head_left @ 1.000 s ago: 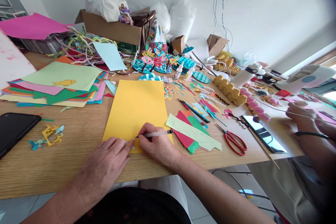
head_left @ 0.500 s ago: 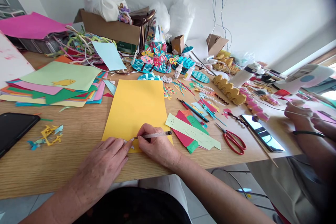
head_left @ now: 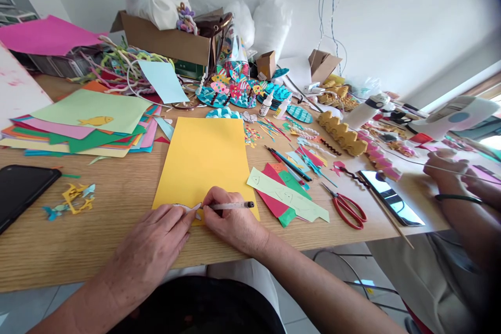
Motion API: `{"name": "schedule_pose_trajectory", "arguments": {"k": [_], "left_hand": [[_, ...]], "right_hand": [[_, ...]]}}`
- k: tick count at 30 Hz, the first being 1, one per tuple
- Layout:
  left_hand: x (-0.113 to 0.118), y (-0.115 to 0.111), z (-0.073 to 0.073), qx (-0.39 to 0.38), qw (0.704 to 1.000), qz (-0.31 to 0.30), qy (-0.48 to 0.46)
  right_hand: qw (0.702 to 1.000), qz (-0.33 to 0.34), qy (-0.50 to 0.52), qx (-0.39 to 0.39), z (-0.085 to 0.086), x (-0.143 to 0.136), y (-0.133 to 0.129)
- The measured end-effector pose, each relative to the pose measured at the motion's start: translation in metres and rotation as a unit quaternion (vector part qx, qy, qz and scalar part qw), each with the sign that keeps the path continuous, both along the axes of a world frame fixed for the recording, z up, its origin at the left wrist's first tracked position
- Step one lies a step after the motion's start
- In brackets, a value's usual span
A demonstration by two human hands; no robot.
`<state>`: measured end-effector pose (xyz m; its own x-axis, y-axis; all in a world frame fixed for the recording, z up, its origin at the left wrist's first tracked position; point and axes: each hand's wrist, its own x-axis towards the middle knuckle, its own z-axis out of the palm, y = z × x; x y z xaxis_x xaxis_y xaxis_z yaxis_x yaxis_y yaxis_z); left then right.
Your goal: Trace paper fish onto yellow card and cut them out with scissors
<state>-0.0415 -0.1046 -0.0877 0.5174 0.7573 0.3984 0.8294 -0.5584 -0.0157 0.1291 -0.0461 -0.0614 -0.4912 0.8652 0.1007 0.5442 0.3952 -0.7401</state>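
Lower and flatter than half a second ago, the tail end of the clear-barrelled pen (head_left: 235, 205) has dropped a little as the right hand (head_left: 237, 224) shifts, and more of the pale cutout (head_left: 198, 215) shows beside the left fingertips, including a dark line along its upper edge. Most of that cutout is hidden under the left hand (head_left: 158, 235), so its whole outline cannot be made out; the visible end looks forked, like a fish tail. It lies at the near edge of the yellow sheet (head_left: 207, 162), whose front part is covered by the 2 hands. The pen's tip is hard to see against the right fingers, and I cannot tell whether it touches paper.

Right thumb and fingers are closed narrowly around the pen near its tip. The left hand lies palm down, fingers stretched out and close together, pressing on the cutout; its thumb is hardly visible.

Just right of the yellow sheet is a pale green strip (head_left: 287, 195) with fish drawings, then red-handled scissors (head_left: 350, 211). A black phone (head_left: 25, 190) is cut off at the left edge, and a co-worker's hand (head_left: 446, 169) is dim at the far right.
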Motion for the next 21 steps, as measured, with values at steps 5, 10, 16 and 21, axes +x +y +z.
{"name": "schedule_pose_trajectory", "arguments": {"k": [5,10,16,21], "left_hand": [[0.0001,-0.0018,0.0007,-0.019,1.0,0.011,-0.016],[0.0005,-0.0027,-0.0001,-0.044,0.999,0.019,-0.021],[-0.0013,-0.004,-0.0052,-0.027,0.999,0.016,-0.018],[-0.0017,-0.0041,-0.0049,-0.008,1.0,0.013,-0.006]], "right_hand": [[1.0,0.006,-0.013,0.005,0.0002,-0.0016,-0.0025],[1.0,0.015,-0.022,0.012,-0.001,-0.0044,-0.0049],[0.999,-0.003,0.038,-0.005,-0.0022,-0.0019,-0.0021],[0.997,-0.04,0.061,-0.014,-0.003,-0.0009,0.0029]]}}
